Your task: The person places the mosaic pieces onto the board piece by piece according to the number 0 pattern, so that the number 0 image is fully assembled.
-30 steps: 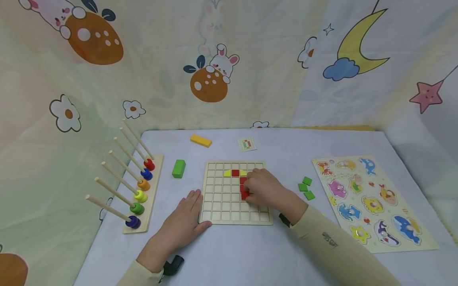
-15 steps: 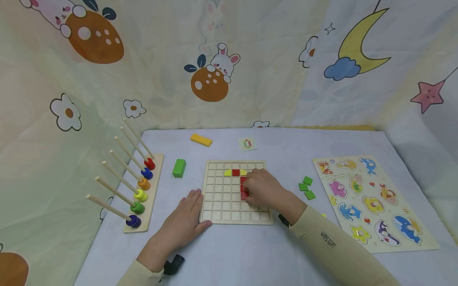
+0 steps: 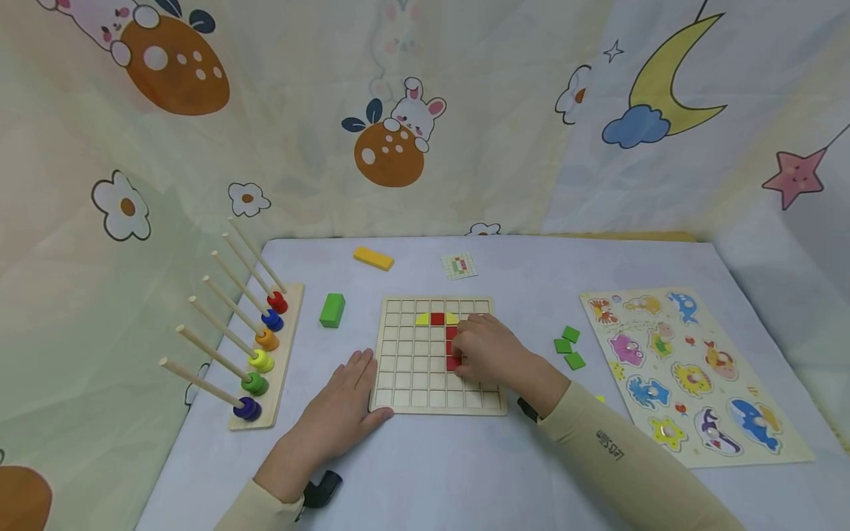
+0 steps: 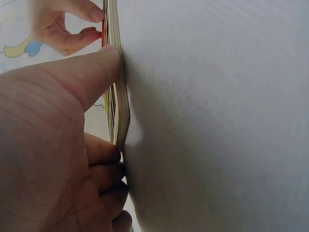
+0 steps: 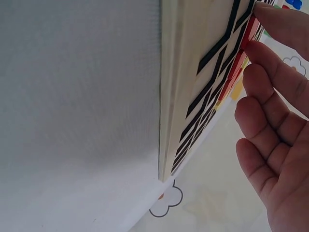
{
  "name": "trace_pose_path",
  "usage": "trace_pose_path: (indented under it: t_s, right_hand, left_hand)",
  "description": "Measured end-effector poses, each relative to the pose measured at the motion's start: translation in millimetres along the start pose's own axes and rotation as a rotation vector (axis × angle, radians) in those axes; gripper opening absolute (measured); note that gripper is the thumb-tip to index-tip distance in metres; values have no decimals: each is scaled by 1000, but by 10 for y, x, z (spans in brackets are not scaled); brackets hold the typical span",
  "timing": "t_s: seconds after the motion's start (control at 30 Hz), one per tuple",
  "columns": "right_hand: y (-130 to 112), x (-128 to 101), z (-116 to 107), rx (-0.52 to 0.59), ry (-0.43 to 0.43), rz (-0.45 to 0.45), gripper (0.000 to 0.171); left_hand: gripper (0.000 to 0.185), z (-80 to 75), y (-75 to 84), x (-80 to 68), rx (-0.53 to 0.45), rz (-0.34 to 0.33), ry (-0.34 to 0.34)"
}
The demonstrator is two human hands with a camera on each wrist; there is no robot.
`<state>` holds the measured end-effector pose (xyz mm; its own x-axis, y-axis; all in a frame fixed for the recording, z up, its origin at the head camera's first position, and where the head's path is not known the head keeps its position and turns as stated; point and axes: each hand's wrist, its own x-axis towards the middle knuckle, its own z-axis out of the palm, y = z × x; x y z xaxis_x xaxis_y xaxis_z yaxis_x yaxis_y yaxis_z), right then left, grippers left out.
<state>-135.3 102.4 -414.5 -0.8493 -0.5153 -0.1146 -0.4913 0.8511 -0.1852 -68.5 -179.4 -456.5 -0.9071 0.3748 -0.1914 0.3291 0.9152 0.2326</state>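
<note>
Nearest, a pale sleeve on the right arm carries two short lines of dark lettering [image 3: 609,445], tilted and too small to read for certain. The left hand [image 3: 341,398] lies flat along the left edge of a wooden grid board [image 3: 412,380], fingers straight, its thumb at the near left corner. The right hand [image 3: 494,350] pinches a red tile [image 3: 454,363] between thumb and finger, on the board right of its middle; more red shows just beyond, in line with it. Farther up the board, two yellow tiles [image 3: 422,319] flank another red square [image 3: 437,319]. An animal sheet [image 3: 705,328] lies by the right edge of the desk [image 3: 465,472], and a peg rack [image 3: 288,310] with coloured rings stands along the left edge. Three green tiles [image 3: 563,346] sit between board and sheet. A green block [image 3: 333,310] is near the board's far left corner. Toward the desk's far edge are a yellow block [image 3: 373,258] and a small card [image 3: 460,265] printed with a grid of coloured squares. Behind hangs a cloth [image 3: 498,147] with rabbits and a moon.
</note>
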Motion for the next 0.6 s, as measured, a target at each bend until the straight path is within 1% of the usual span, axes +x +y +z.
trace_pose_path:
  t_s: [0.17,0.3,0.4,0.6]
  right_hand:
    - [37,-30,-23,20,32,6,15]
    - [103,-69,-67,7,68,14,13]
    - [160,-114,-107,-7,94,19,13]
    - [273,-230,-185,9,124,50,11]
  left_hand:
    - [96,0,2,7,4,0,0]
    - [96,-14,8,1,2,1,5]
    - [95,-24,12,-3,-3,0,3]
    - [96,-22,8,-2,2,-2,-3]
